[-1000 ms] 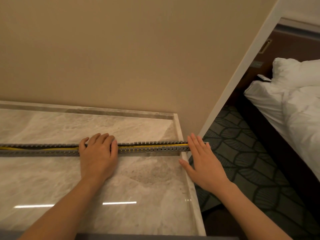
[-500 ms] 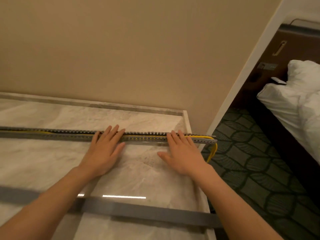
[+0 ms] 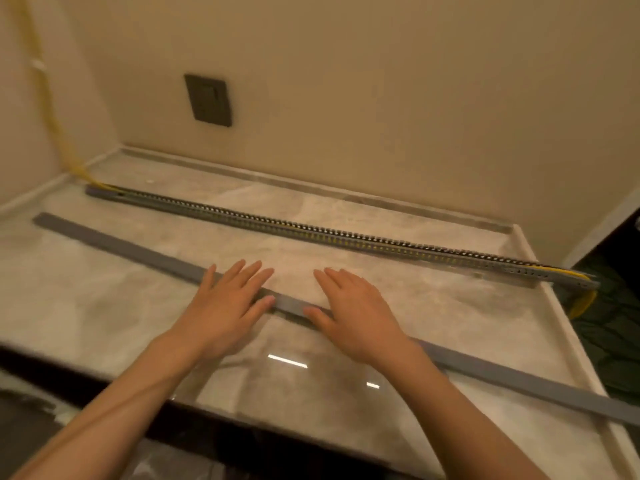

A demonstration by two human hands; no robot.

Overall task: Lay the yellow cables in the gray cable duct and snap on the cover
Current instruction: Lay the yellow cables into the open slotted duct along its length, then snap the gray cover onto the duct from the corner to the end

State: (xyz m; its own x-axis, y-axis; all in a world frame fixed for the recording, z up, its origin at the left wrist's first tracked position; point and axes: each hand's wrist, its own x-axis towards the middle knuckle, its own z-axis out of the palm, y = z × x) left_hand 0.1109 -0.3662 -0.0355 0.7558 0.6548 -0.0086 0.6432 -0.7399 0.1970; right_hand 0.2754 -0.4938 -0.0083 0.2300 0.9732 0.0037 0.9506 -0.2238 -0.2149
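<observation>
Both hands have left the gray cable duct [image 3: 311, 233] and come back to the cover [image 3: 145, 252] lying nearer to us on the marble counter [image 3: 86, 306]; half a second ago the fingers were pressing along the duct's comb; now our left hand [image 3: 225, 303] and right hand [image 3: 356, 313] lie spread and flat over the middle of the cover, fingers apart, nothing gripped (whether the palms press it or only hover, we cannot tell). We read this as the laying step done and the cover step begun.

The yellow cables [image 3: 346, 241] sit inside the duct, showing through the slots along most of its length; at the left end they rise up the wall corner; at the right end a loop spills past the counter edge and hangs toward the floor.

Edges and room: the duct runs diagonally, near the back wall at its left end, its right end overhanging the counter's right edge; the cover lies roughly parallel, well apart from it, with bare marble between the two; its right end reaches the counter's raised lip. The strip between is open for sliding or lifting the cover across. A dark wall plate [image 3: 207, 100] sits well above the duct, out of the way. Long and thin, the cover will likely flex when lifted at the middle; its ends may drag.
</observation>
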